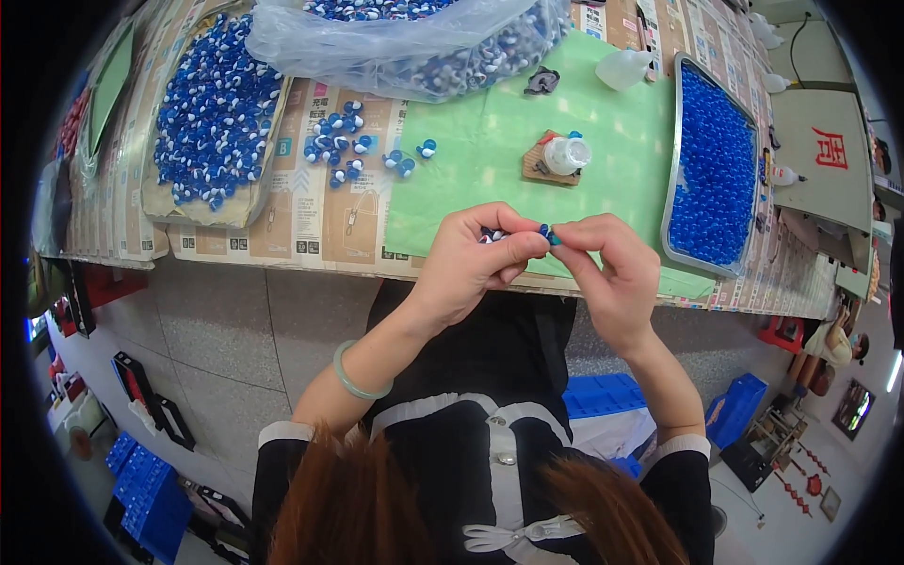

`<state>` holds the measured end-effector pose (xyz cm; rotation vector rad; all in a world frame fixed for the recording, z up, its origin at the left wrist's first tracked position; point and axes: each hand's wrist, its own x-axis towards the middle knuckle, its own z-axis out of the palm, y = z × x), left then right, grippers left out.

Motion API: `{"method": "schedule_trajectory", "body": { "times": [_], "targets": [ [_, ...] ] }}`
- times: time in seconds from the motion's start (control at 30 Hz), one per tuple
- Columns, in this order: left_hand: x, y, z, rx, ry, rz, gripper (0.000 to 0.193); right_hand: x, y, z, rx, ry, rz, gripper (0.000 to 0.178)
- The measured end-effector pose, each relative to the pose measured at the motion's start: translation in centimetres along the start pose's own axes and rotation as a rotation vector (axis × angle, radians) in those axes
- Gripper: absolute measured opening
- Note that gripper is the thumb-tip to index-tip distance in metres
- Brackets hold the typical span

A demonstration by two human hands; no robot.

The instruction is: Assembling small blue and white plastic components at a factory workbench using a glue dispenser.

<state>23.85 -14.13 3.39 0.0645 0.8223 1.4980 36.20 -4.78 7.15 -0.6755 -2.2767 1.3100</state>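
Observation:
My left hand [476,254] is closed, with a few small blue-and-white pieces [490,235] cupped in its curled fingers. Between its thumb and index fingertip, a small blue piece [545,230] sticks up. My right hand [614,273] is closed in a pinch at that same spot, its fingertips on a tiny blue-green bit [554,239]. The fingers partly hide how the two bits meet. Just beyond my hands, a small clear jar [568,156] stands on a wooden block [540,169] on the green sheet [461,174].
Loose blue-and-white pieces [331,139] lie left of the green sheet. A heaped tray [149,202] of them stands far left, with a filled plastic bag [320,49] at the back. To the right are a metal tray [670,202] of blue beads and a white squeeze bottle [621,69].

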Motion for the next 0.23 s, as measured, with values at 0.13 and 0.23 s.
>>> {"method": "schedule_trajectory", "body": {
  "times": [0.13,0.23],
  "targets": [
    [-0.15,-0.3,-0.39,0.019,-0.021,0.002,0.006,-0.49,0.6,0.14,0.026,0.004,0.036,0.013],
    [-0.24,-0.33,-0.34,-0.019,-0.045,-0.013,0.009,-0.24,0.78,-0.18,0.17,-0.037,0.093,0.014]
  ]
}}
